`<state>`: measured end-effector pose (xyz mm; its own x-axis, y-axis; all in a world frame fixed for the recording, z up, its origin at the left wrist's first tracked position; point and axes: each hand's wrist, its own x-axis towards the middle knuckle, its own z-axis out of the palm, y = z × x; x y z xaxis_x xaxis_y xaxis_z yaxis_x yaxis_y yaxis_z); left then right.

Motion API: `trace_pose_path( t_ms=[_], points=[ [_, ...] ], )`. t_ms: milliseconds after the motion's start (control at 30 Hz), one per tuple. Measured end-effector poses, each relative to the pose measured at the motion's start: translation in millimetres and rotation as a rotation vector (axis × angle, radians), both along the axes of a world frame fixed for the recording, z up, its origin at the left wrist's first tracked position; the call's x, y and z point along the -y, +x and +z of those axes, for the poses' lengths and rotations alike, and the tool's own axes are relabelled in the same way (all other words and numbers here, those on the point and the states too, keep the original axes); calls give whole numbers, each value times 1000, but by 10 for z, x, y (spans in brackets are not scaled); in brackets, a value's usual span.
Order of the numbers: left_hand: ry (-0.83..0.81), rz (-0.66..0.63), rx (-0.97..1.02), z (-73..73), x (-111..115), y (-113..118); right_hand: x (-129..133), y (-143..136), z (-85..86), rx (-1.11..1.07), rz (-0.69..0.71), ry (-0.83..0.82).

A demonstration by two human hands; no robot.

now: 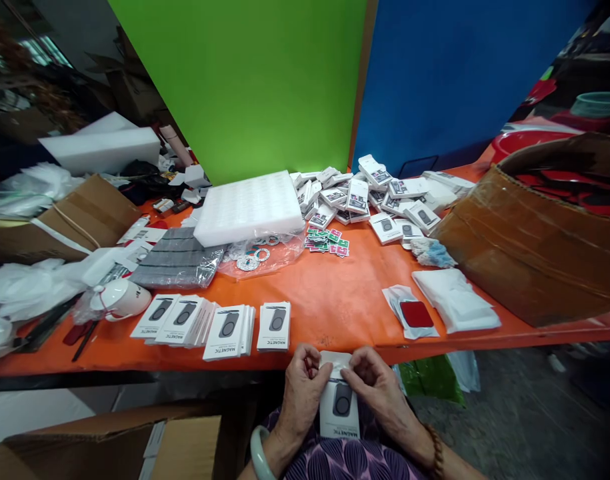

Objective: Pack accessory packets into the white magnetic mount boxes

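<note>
A flat white box (339,413) printed MAGNETIC, with a dark ring-shaped device pictured on it, lies over my lap below the table edge. My left hand (303,390) pinches its upper left edge between thumb and curled fingers. On the upper right edge, my right hand (377,387) also has its thumb and fingers closed on the box. Both thumbs meet near its top, where small details are hidden. Beyond my hands, a small stack of similar boxes (275,327) lies on the orange table (335,293), with more stacks (185,320) to its left.
Loose white boxes (357,197) are heaped at the back, beside a white foam tray (249,207) and colored cards (327,241). White pouches (455,300) and a red square item (416,314) lie right. Cardboard boxes stand far right (535,247) and lower left (189,447).
</note>
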<state>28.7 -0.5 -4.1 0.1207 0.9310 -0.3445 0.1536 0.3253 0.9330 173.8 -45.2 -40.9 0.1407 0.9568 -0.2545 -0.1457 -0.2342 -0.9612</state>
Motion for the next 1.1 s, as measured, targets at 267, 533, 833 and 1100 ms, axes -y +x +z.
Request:
trace_pose_path(
  t_ms=[267,533,833,1100],
  points=[
    [-53,-164,138,-85,25,-139,-40,165,215,191,260,131],
    [146,-175,9,-35,74,-161,-9,134,164,277,254,198],
    [-121,-24,197,-97,-41,-69,-187,80,242,-239,176,-182],
    [-104,-149,60,-83,-7,-191,-102,65,154,-149,169,-159]
  ],
)
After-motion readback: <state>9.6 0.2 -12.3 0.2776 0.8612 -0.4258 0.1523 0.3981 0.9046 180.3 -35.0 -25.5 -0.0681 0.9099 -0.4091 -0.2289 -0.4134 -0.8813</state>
